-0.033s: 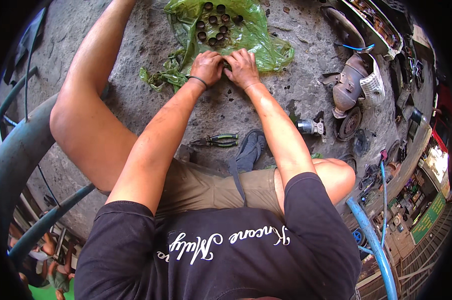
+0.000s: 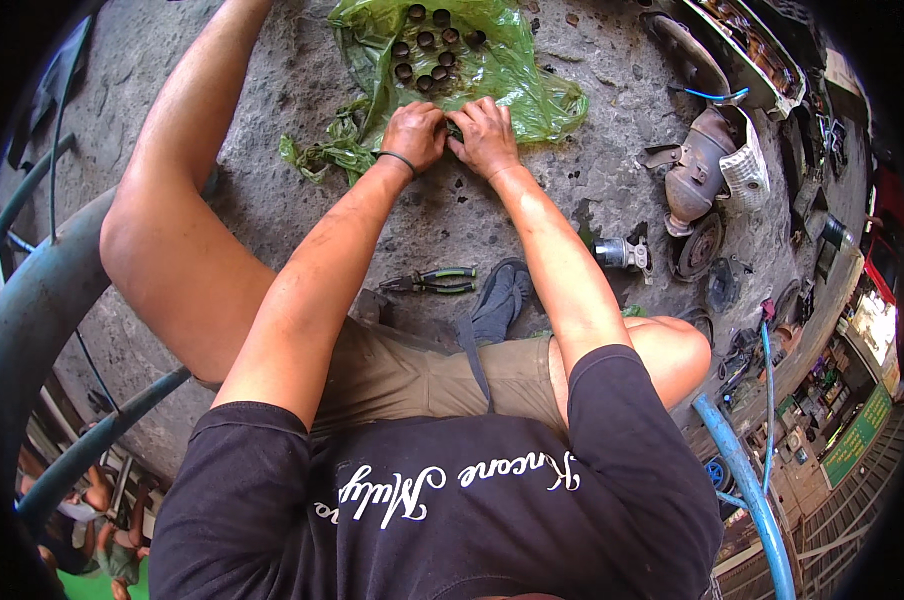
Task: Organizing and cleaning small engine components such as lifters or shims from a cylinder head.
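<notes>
Side by side, my left hand (image 2: pixel 414 136) and my right hand (image 2: pixel 485 140) meet at the near edge of a green plastic bag (image 2: pixel 547 95) spread on the ground. The fingers of both are curled in, thumbs close together. Whatever they pinch is hidden beneath the fingers. Just beyond them, several small dark round metal cups (image 2: pixel 426 40) sit on the bag, apart from my hands. The bag's crumpled end (image 2: pixel 337 150) lies left of my left hand. Pliers (image 2: pixel 430 281) with black and green handles rest on the ground between my forearms.
Beside the pliers lies a grey cloth-like piece with a strap (image 2: pixel 500 295). To the right are a silvery flanged part (image 2: pixel 622 253), a rusty metal canister (image 2: pixel 698 175) and a round disc (image 2: pixel 700 248). Blue pipes (image 2: pixel 752 490) flank me on both sides.
</notes>
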